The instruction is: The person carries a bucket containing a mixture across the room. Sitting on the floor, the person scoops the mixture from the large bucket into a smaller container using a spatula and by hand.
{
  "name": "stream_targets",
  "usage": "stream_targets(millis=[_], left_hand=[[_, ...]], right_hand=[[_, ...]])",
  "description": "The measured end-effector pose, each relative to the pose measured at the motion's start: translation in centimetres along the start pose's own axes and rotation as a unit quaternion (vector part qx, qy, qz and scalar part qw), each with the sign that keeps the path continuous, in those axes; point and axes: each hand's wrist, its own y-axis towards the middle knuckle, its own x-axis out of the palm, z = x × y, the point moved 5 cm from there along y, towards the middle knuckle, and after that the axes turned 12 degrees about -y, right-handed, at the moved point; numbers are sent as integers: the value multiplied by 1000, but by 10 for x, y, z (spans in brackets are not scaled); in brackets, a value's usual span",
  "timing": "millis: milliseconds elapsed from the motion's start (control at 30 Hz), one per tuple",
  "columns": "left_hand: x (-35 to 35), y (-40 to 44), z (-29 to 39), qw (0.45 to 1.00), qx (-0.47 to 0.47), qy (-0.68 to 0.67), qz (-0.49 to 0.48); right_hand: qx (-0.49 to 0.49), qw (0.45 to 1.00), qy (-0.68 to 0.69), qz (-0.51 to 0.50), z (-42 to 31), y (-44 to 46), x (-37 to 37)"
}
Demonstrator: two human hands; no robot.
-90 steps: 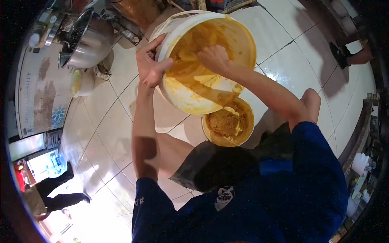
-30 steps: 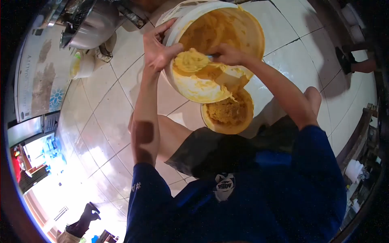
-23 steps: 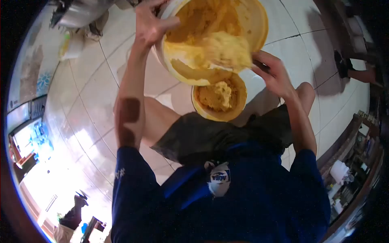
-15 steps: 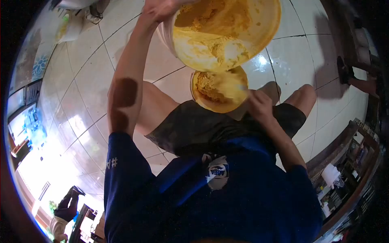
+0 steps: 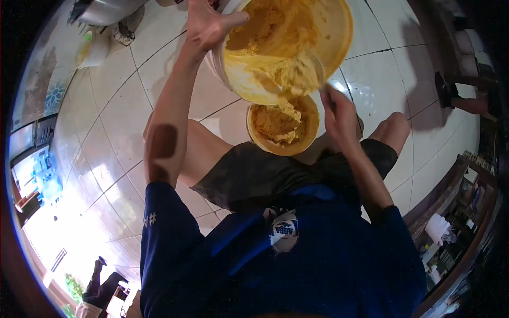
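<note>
A large white bucket [image 5: 339, 32], its inside coated with yellow-brown paste, is tilted toward me at the top. My left hand [image 5: 209, 25] grips its left rim, thumb over the edge. Closed round the handle of a tool, my right hand [image 5: 340, 114] is at the bucket's lower right rim. Yellow paste [image 5: 299, 74] covers the tool's head, which is blurred at the bucket's mouth. Directly below, a smaller round tub [image 5: 313, 127] on the floor holds lumpy yellow-brown paste [image 5: 275, 124]; a strand of paste hangs over it.
My bent legs flank the smaller tub on the tiled floor [image 5: 122, 153]. A metal bowl [image 5: 108, 10] and a small white bucket [image 5: 95, 50] are at the upper left. Another person's foot [image 5: 444, 90] is at the right, a further person at the lower left. Shelving [image 5: 456, 212] stands at the right.
Since half a second ago, my right hand has lifted the tool from the smaller tub up to the large bucket's rim. My left hand still holds the bucket. The view has shifted slightly.
</note>
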Motion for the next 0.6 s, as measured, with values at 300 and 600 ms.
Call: stream_targets(millis=[300, 600], left_hand=[[12, -6, -6, 999, 28, -1, 17], [31, 1, 22, 998, -22, 49, -11]], right_hand=[[-99, 928, -359, -25, 32, 123, 67], [-77, 981, -80, -157, 2, 69, 114]])
